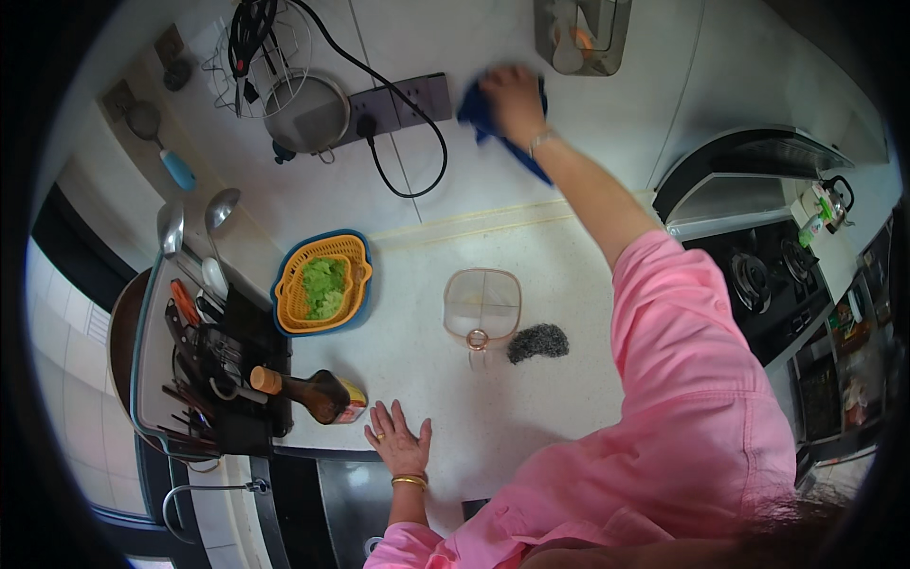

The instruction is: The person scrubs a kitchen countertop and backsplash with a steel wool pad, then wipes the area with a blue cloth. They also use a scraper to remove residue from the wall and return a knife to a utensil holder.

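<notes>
My right hand [508,99] presses a dark blue cloth [530,160] against the tiled wall [604,128]; the hand is slightly blurred. My left hand [399,437] lies palm down, fingers spread, at the front edge of the white countertop [419,363], holding nothing. A brown glass bottle [323,395] with an orange cap stands just beyond its fingertips. Farther in on the counter are a clear divided plastic container [483,302] and a dark scouring pad [538,343] beside it.
Wall sockets [423,99] hold a plugged-in black cable [444,160] left of the cloth. A strainer [307,114] hangs there, and a wall-mounted holder [615,57] is above right. Leafy greens fill a yellow basket [359,274]. Knives crowd a rack [242,427]; a gas stove [775,284] is right.
</notes>
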A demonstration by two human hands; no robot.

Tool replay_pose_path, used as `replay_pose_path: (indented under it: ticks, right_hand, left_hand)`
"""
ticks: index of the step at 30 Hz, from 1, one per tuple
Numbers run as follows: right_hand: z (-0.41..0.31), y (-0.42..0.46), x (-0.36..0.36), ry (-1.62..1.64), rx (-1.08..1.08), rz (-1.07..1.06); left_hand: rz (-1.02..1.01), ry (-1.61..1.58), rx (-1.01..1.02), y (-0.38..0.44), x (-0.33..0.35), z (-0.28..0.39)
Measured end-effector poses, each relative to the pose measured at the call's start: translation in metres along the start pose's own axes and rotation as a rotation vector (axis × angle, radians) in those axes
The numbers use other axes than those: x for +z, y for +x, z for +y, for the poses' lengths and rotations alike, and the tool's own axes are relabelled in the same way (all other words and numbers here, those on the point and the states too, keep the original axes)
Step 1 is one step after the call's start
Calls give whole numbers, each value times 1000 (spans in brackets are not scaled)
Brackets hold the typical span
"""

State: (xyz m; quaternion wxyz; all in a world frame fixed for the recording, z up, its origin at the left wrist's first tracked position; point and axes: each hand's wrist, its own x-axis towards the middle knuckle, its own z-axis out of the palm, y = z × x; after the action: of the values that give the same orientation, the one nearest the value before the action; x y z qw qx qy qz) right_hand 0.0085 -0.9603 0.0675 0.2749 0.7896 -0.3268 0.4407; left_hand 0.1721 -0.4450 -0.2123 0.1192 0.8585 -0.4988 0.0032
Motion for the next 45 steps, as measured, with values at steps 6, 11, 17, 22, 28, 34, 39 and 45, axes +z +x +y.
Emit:
replay_pose_path:
  ticks: [6, 11, 17, 22, 28, 34, 39, 45]
  right_hand:
    - [19, 179, -49, -14, -108, 625]
    - [-3, 159, -42, -28, -192, 599]
    - [18, 42, 9, -22, -277, 194]
    - [4, 123, -16, 54, -183, 480]
    - [-42, 167, -5, -1, -319, 339]
    - [-41, 98, 10, -66, -444, 113]
    - [-39, 141, -17, -171, -222, 102]
    - [-27, 209, -25, 5, -203, 567]
  left_hand:
    - [-39, -21, 3, 3, -2, 4]
    - [-25, -21, -10, 0, -5, 1]
    - [-15, -17, 9, 3, -2, 4]
    - [-13, -16, 7, 2, -1, 5]
    - [-30, -29, -6, 1, -3, 2]
    - [-20, -23, -1, 1, 0, 0]
    - [-12, -14, -26, -2, 0, 0]
    - [-43, -34, 3, 4, -4, 4]
